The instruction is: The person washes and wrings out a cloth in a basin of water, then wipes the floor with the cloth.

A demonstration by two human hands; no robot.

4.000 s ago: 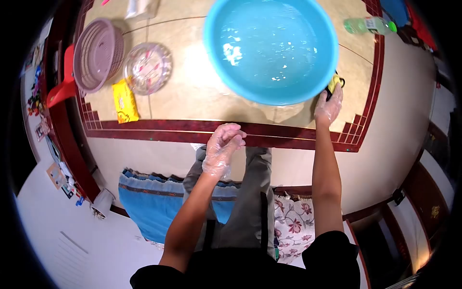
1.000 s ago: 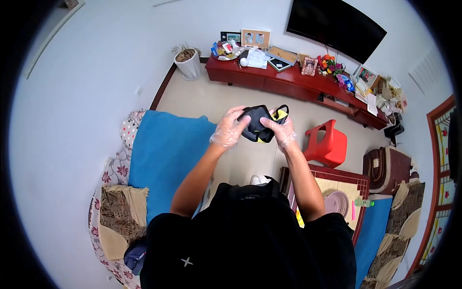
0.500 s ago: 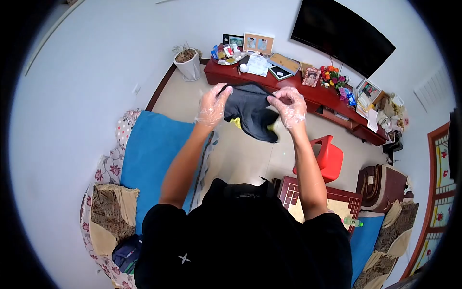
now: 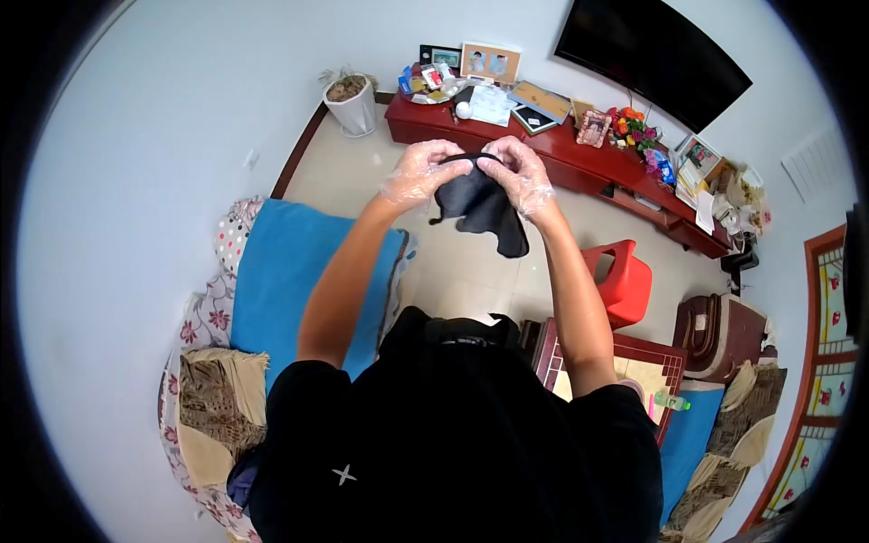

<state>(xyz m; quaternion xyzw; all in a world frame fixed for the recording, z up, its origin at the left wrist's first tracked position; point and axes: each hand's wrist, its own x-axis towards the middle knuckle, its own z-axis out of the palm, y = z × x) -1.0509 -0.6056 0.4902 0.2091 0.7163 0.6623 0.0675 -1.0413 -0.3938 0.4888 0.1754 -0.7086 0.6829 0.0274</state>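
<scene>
A small black cloth garment (image 4: 482, 206) hangs in the air in front of me, bunched, with its lower edge dangling in uneven folds; its exact kind is unclear. My left hand (image 4: 424, 173) wears a clear plastic glove and pinches the garment's top edge on the left. Close beside it, my right hand (image 4: 520, 179), gloved the same way, grips that edge on the right. Both thumbs press on the band at the top. The fingertips behind the cloth are partly hidden.
Behind my hands stands a long red cabinet (image 4: 552, 163) with papers, frames and flowers. A red stool (image 4: 625, 285) and a patterned table (image 4: 665, 362) are at right. At left lies a blue-covered sofa (image 4: 285, 271). A potted plant (image 4: 353, 113) stands in the corner.
My hands have come closer together, mostly by the right hand moving left. The garment, stretched wider before with yellow patches showing, is now bunched narrower and those patches are out of sight.
</scene>
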